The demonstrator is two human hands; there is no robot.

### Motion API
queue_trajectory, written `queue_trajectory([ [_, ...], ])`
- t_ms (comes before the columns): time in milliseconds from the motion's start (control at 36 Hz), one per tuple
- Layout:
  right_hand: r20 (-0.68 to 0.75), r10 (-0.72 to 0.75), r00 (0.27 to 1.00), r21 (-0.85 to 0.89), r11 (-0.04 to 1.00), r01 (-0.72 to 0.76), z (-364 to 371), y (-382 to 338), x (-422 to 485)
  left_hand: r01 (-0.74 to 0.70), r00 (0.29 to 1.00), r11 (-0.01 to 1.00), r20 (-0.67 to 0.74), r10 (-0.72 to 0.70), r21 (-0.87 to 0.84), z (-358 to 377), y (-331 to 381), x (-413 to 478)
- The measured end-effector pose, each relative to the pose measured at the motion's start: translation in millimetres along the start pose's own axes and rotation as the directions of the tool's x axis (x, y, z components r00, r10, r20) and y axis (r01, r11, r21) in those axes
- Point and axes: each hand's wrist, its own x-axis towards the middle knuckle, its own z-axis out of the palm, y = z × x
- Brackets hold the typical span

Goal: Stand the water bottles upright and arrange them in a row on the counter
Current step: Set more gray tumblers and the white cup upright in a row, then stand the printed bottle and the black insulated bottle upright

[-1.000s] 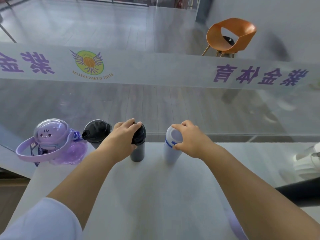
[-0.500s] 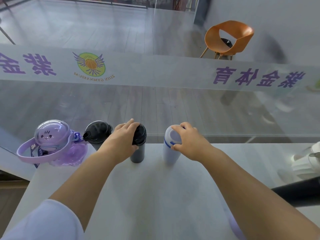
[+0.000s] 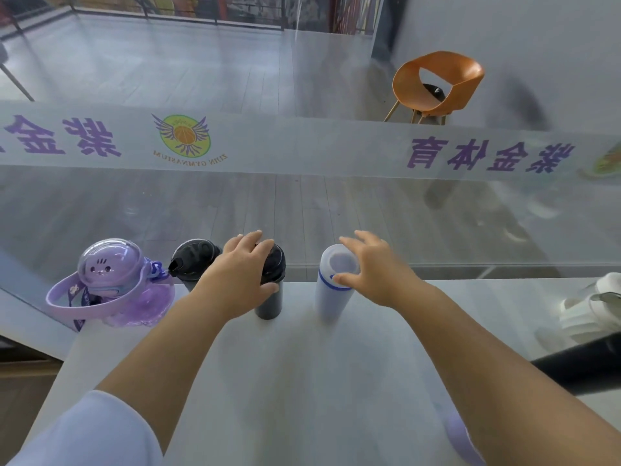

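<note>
Four bottles stand upright in a row along the back of the white counter. From the left: a purple bottle with a clear dome lid and a strap, a bottle with a black flip lid, a slim dark bottle and a white bottle with a blue ring. My left hand wraps over the dark bottle's cap, thumb on its side. My right hand hovers at the white bottle's top with fingers spread, and only the thumb tip touches the blue ring.
A glass panel with a printed banner rises right behind the bottles. Beyond it stands an orange chair. A white object and a black bar lie at the counter's right. The counter's left edge is close to the purple bottle.
My right hand has opened and lifted its fingers off the white bottle's lid. My left hand stays on the dark bottle. The bottles have not moved.
</note>
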Motion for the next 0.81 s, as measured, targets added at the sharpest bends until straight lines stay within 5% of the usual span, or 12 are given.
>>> queue_trajectory([
  [306,-0.085,0.072,0.994,-0.077,0.994,-0.079,-46.6,9.4,-73.7,-0.128,0.986,0.99,-0.097,0.134,0.066,-20.3,37.6,-37.6],
  [806,-0.152,0.342,0.927,-0.002,0.938,-0.346,-64.1,98.8,-229.6,-0.415,0.906,0.908,0.112,0.408,0.052,31.8,137.8,-80.5],
])
